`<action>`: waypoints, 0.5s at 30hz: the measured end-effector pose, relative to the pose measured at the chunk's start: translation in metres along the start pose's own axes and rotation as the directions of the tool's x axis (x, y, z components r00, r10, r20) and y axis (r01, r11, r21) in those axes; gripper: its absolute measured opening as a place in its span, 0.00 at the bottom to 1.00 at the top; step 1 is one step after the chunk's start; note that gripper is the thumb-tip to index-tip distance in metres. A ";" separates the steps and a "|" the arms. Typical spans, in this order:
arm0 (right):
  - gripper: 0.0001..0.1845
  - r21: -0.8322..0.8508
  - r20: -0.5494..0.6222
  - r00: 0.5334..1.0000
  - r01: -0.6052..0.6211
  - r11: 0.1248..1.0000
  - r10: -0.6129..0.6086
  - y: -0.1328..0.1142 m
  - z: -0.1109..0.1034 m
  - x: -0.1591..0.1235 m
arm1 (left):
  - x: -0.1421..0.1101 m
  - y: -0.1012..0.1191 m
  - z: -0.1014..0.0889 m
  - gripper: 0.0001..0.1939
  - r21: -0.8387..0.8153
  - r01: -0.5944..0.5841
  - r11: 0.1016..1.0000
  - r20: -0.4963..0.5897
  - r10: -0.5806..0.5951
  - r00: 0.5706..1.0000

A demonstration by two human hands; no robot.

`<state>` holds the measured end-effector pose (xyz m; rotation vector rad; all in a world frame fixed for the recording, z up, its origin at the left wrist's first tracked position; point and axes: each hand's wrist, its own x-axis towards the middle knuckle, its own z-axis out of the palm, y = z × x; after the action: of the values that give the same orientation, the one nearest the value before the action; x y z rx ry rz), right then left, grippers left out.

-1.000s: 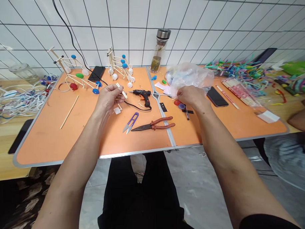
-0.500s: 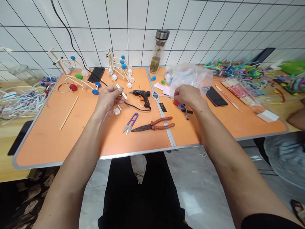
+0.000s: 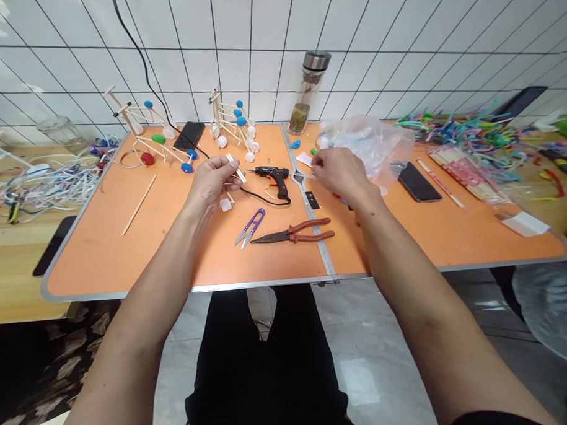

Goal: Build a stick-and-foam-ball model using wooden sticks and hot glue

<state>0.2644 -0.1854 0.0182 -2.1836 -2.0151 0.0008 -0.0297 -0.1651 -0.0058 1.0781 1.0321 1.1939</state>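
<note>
1. right hand (image 3: 340, 173) has shifted left along the clear plastic bag (image 3: 372, 148), fingers curled; whether they grip anything, i cannot tell.
2. left hand (image 3: 212, 181) pinches thin pale wooden sticks (image 3: 234, 166) above the orange folding table (image 3: 94, 256), toward its far edge.

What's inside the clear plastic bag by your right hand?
Something pale shows through the clear plastic bag, but the crumpled film blurs it, and the right hand hides its near corner.
</note>
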 end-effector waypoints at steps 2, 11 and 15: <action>0.14 0.120 0.089 0.979 0.170 0.978 -0.181 -0.031 -0.002 -0.006 | 0.000 -0.001 0.000 0.14 0.007 0.006 1.000 -0.005 -0.006 1.000; 0.18 -0.112 0.200 0.937 0.313 0.943 -0.287 -0.091 0.027 -0.005 | 0.001 -0.002 -0.001 0.15 -0.005 0.028 1.000 -0.019 -0.029 0.999; 0.18 -0.144 0.208 0.924 0.354 0.924 -0.321 -0.089 0.038 -0.005 | 0.001 -0.005 0.000 0.15 -0.010 0.033 0.999 -0.008 -0.033 0.999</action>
<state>0.1713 -0.1790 -0.0084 -1.9585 -2.5673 -0.0287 -0.0285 -0.1645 -0.0105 1.0458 1.0451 1.1769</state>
